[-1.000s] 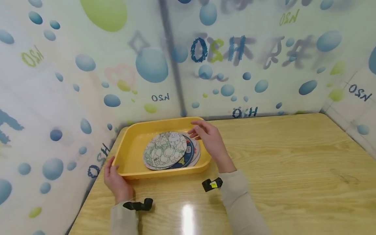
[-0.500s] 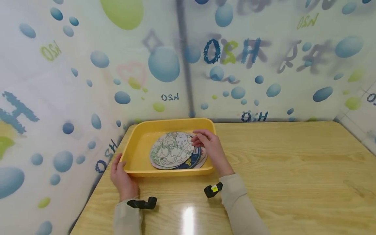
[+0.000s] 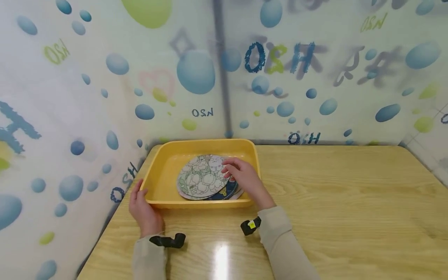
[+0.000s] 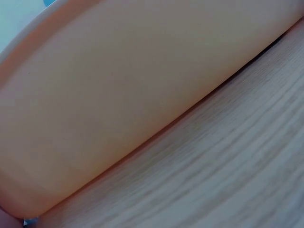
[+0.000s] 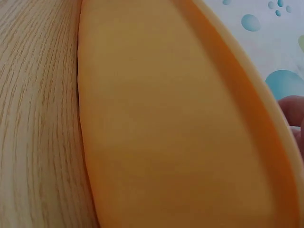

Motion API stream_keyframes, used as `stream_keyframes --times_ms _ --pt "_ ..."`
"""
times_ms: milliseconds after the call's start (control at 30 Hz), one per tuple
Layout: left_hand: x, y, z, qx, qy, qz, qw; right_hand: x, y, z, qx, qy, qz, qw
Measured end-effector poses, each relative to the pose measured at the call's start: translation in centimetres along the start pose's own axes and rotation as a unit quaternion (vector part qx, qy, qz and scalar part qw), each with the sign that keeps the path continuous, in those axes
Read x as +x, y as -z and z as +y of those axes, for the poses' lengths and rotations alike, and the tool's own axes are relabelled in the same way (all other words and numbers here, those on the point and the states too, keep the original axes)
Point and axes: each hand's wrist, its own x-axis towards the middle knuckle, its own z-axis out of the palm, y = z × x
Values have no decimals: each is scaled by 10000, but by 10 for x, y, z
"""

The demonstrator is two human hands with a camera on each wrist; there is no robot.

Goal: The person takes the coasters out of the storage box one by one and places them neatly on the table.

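A yellow plastic tray [image 3: 157,171] stands on the wooden table, its outer wall [image 4: 133,80] filling much of the left wrist view. My left hand [image 3: 144,210] holds its front left corner, thumb at the rim and fingers along the outside. Inside lies a small stack of round, flat discs. The top disc [image 3: 199,181] has line-drawn flowers and leaves; a dark blue disc [image 3: 224,192] shows beneath it. Over the stack's right side is my right hand [image 3: 246,179], fingers loosely bent with nothing in them, overlapping the discs' edge. In the right wrist view its fingertips [image 5: 292,111] show beyond the rim.
The wooden table [image 3: 343,202] extends far to the right of the tray. Behind and to the left stands a pale curtain [image 3: 196,74] with blue and green drops and lettering. Black wrist mounts [image 3: 168,241] sit on both sleeves.
My right hand has moved left and slightly down, further over the stack of discs. The left hand stays at the tray's corner. The head view has shifted a little.
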Motion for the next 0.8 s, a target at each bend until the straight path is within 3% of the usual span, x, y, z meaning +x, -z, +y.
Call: stream_keyframes --times_ms 367,800 --pt "-2 -4 1 69 -61 122 9999 -2 -1 -1 -716 -278 -46 9970" --pt "-1 -3 2 9 26 160 9999 -3 -5 0 -2077 -286 -95 9777"
